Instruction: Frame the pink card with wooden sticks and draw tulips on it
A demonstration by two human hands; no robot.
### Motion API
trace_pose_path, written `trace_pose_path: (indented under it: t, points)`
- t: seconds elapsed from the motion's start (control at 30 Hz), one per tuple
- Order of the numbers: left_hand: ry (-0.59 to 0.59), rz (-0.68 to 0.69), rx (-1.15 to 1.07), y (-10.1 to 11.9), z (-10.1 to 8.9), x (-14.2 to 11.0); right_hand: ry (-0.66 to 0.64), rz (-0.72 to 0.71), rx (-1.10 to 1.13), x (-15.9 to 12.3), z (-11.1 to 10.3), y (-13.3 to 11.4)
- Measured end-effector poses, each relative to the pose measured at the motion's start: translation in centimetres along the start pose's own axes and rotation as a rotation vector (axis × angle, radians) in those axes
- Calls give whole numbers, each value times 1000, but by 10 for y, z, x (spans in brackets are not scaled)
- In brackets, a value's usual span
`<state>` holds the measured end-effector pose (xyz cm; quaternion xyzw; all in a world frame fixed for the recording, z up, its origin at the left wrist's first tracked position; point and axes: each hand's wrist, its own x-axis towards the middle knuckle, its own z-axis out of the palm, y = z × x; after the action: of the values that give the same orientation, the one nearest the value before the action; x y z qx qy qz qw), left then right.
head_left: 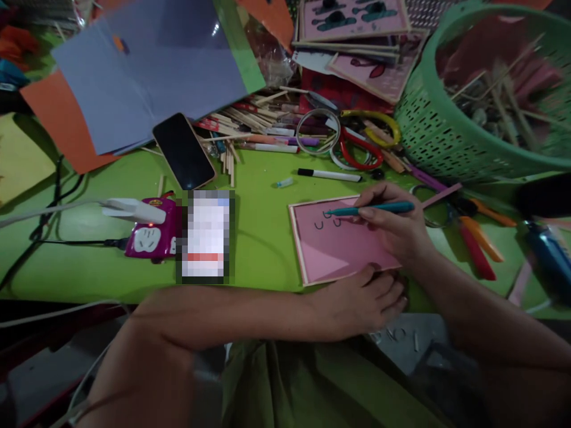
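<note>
A pink card (pixel 321 255) edged with pale thin sticks lies on the green table. Several small dark curved marks show on its upper part. My right hand (pixel 397 226) rests over the card's right side, its fingers closed around a teal pen (pixel 388 208). The pen's tip is at the marks. Along the card's lower edge lies my left hand (pixel 361 303), flat with fingers extended and nothing visible in it. A black-and-white marker (pixel 330 175) and a small clear cap (pixel 284 183) lie just beyond the card.
To the left are a dark phone (pixel 182 151), a blurred lit screen (pixel 205 238) and a purple power socket (pixel 151 235) with cables. Scissors (pixel 477 244) and a green basket (pixel 482 137) stand right. Purple sheets (pixel 156 65), wooden sticks (pixel 250 113) and stacked cards (pixel 379 77) fill the back.
</note>
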<state>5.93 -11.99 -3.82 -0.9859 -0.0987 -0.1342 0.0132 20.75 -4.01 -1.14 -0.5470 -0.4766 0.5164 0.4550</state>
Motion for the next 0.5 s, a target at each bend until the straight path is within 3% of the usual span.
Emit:
trace_pose_path:
  t: [0.33, 0.5]
  points:
    - [-75, 20, -37, -1, -3, 0, -69, -132, -152, 0, -4, 14]
    - [-25, -8, -50, 1, 1, 0, -54, -146, -242, -1, -7, 16]
